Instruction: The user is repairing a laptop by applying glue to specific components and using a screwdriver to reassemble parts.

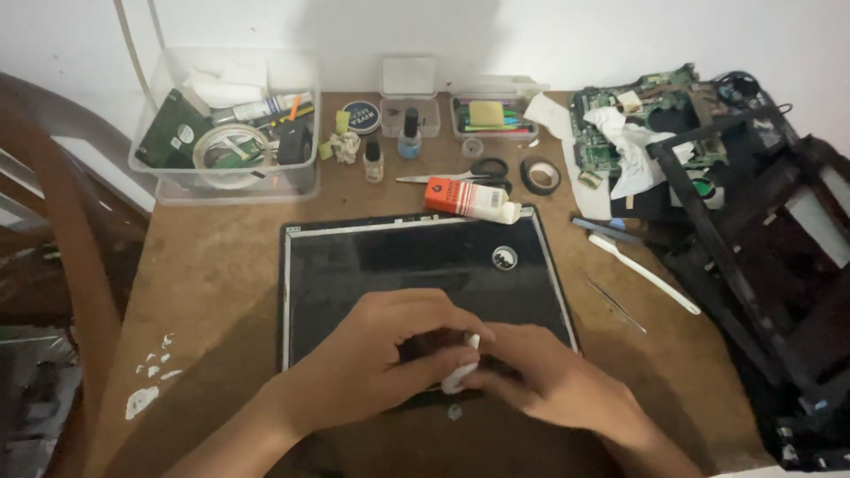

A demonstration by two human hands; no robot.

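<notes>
A black rectangular panel [416,265] with a thin silver rim lies flat on the brown wooden table [212,265]. Both hands meet over its near edge. My left hand [372,363] curls around a small dark object that is mostly hidden. My right hand [540,376] pinches a small white piece [462,376] against it between the fingertips. A tiny white scrap [454,412] lies on the table just below the hands. A round silver sticker [504,258] sits on the panel's far right part.
An orange-and-white tube [469,199] rests on the panel's far edge. Behind it lie scissors [469,173], a tape roll [540,175] and small bottles [409,134]. A clear box of supplies [226,133] stands far left; circuit boards and a black frame [735,221] crowd the right.
</notes>
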